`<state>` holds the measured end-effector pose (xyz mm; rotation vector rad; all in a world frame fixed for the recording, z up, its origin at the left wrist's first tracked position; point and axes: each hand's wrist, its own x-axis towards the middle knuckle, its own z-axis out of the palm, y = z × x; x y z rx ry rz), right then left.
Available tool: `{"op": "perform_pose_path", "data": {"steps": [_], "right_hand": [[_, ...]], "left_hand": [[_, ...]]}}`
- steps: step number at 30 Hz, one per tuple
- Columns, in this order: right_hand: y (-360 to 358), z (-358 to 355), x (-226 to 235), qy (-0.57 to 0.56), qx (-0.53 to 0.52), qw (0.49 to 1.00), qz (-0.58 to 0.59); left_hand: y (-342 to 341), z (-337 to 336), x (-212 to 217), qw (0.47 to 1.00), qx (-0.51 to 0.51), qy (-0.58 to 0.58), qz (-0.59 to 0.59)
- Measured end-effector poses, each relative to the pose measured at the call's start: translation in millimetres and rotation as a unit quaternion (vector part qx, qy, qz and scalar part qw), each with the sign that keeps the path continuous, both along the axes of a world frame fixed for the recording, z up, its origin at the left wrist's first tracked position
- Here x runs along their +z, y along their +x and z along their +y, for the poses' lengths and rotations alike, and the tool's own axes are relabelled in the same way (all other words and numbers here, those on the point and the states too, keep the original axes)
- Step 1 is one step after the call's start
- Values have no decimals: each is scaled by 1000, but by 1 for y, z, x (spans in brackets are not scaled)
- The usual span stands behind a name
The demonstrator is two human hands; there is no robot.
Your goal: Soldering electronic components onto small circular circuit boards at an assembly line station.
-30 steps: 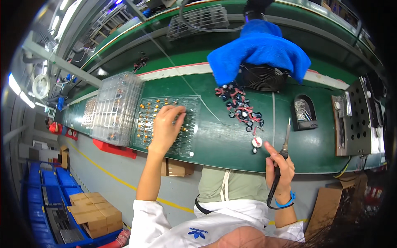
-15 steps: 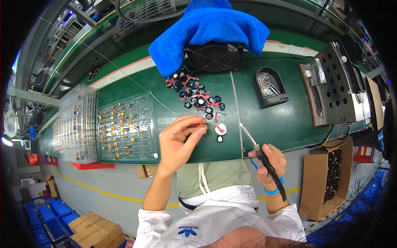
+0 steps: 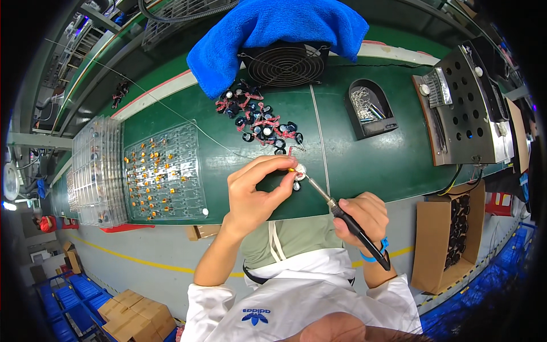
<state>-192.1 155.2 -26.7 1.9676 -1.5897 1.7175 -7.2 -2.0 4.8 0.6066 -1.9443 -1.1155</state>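
Note:
In my right hand [image 3: 363, 219] is a soldering iron [image 3: 358, 229] with a black handle, its metal tip slanting up and left to a small white round part [image 3: 300, 171] with a red piece on it. My left hand [image 3: 259, 191] is closed in a pinch, thumb and forefinger on a tiny yellow-orange component [image 3: 292, 170] right beside that part. Fingers cover most of the component. A thin wire [image 3: 219, 139] runs from the upper left down to the left hand. Just below the white part lies a small dark round piece with a white top [image 3: 296, 186].
Dark round pieces with red leads [image 3: 265, 128] lie heaped before a fan [image 3: 286, 65] draped with a blue towel [image 3: 273, 25]. Left are a clear tray of orange components [image 3: 165, 174] and stacked trays [image 3: 97, 171]. Right are a black bin [image 3: 370, 108] and a perforated metal box [image 3: 458, 105].
The soldering iron has moved left and its tip has come to the white round part. My left hand has shifted slightly right, bringing the yellow-orange component against that part.

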Motion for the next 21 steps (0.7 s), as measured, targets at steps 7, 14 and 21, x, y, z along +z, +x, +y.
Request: {"op": "perform_pose_path", "data": {"steps": [7, 14, 21], "right_hand": [[0, 2, 2, 25, 3, 999, 22], [0, 2, 3, 35, 3, 999, 27], [0, 2, 4, 35, 4, 999, 25]], "left_hand": [[-1, 1, -1, 1000, 9, -2, -2], [-1, 0, -3, 1000, 12, -19, -3], [-3, 0, -2, 999, 25, -34, 5]]}}
